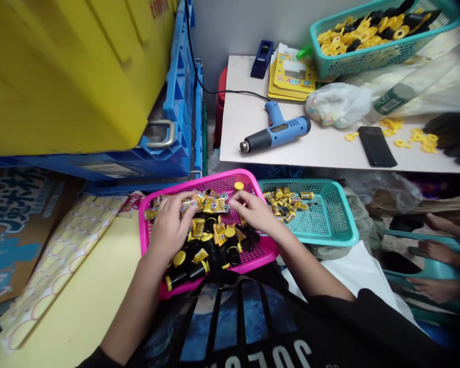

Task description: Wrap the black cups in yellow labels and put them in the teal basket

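A pink basket (249, 176) rests on my lap, filled with small black bottles with yellow caps (176, 276) and yellow printed labels (220, 232). My left hand (170, 222) is over its left half, thumb and fingers closed on a small yellow-labelled tube (189, 203). Over the right half, my right hand (255, 210) has thumb and forefinger pinched together; whatever they hold is too small to make out. Between the hands lie two round black-and-silver pieces (224, 196). A yellow-capped bottle (238, 187) stands upright beyond my right hand.
A teal basket (329, 240) with small yellow-labelled tubes stands to the right. On the table (232, 128) lie a blue heat gun (279, 134), a black phone (377, 146) and a plastic bag (339, 105). Blue crates (172, 153) rise at the left; another person's hand (440, 253) shows at right.
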`<action>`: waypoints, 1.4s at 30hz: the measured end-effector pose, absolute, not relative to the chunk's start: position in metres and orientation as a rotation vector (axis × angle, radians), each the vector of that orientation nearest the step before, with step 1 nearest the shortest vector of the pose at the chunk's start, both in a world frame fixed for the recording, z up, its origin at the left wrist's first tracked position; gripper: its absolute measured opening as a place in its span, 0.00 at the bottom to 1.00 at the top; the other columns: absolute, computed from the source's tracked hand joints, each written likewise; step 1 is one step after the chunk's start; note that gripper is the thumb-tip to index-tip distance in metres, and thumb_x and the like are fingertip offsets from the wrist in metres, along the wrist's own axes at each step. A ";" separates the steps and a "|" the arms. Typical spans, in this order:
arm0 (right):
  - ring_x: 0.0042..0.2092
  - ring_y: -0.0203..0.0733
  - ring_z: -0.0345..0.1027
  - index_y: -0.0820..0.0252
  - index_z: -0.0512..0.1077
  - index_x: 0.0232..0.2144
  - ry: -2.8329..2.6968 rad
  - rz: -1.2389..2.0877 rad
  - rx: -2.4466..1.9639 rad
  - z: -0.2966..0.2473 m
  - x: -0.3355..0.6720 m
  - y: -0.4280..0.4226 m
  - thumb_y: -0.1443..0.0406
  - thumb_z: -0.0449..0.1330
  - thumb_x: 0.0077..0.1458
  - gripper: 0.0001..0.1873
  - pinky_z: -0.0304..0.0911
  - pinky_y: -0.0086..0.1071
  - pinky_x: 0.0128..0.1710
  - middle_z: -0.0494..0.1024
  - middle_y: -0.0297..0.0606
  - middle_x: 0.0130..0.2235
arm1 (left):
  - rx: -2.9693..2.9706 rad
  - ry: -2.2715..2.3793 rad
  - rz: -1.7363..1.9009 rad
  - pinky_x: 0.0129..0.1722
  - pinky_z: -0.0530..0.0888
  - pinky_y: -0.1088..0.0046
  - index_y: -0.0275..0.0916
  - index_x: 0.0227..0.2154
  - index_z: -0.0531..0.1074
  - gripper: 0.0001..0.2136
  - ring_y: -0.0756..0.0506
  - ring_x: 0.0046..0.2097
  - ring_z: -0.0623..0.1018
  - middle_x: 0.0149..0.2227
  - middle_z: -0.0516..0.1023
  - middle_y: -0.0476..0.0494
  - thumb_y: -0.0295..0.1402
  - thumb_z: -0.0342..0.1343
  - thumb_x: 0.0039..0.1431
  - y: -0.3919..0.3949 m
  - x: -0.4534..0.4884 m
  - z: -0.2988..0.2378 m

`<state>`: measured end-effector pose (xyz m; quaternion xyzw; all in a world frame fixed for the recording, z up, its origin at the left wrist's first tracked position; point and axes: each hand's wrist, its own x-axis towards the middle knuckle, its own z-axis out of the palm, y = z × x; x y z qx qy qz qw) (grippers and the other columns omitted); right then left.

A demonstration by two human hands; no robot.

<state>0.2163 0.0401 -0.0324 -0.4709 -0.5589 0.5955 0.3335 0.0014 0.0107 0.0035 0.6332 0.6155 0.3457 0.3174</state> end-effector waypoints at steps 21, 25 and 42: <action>0.46 0.48 0.67 0.51 0.80 0.39 -2.106 0.693 -1.179 -0.043 0.212 0.009 0.62 0.56 0.62 0.11 0.61 0.46 0.49 0.80 0.42 0.42 | 1.247 1.554 0.854 0.28 0.74 0.72 0.39 0.34 0.74 0.14 0.47 0.26 0.77 0.25 0.78 0.47 0.45 0.55 0.57 -0.002 0.004 0.008; 0.43 0.49 0.67 0.45 0.80 0.36 -2.038 0.740 -1.074 -0.034 0.211 -0.007 0.56 0.59 0.58 0.09 0.62 0.46 0.47 0.80 0.41 0.39 | 0.918 1.369 1.035 0.30 0.75 0.76 0.40 0.40 0.70 0.19 0.50 0.27 0.78 0.25 0.76 0.53 0.37 0.67 0.44 -0.009 0.025 0.012; 0.28 0.32 0.60 0.58 0.66 0.28 -0.843 1.705 -1.016 -0.012 0.192 0.022 0.58 0.67 0.45 0.15 0.57 0.28 0.31 0.68 0.27 0.26 | 0.948 1.341 1.117 0.32 0.73 0.78 0.39 0.40 0.70 0.15 0.50 0.34 0.76 0.32 0.76 0.49 0.36 0.64 0.50 -0.017 0.041 0.002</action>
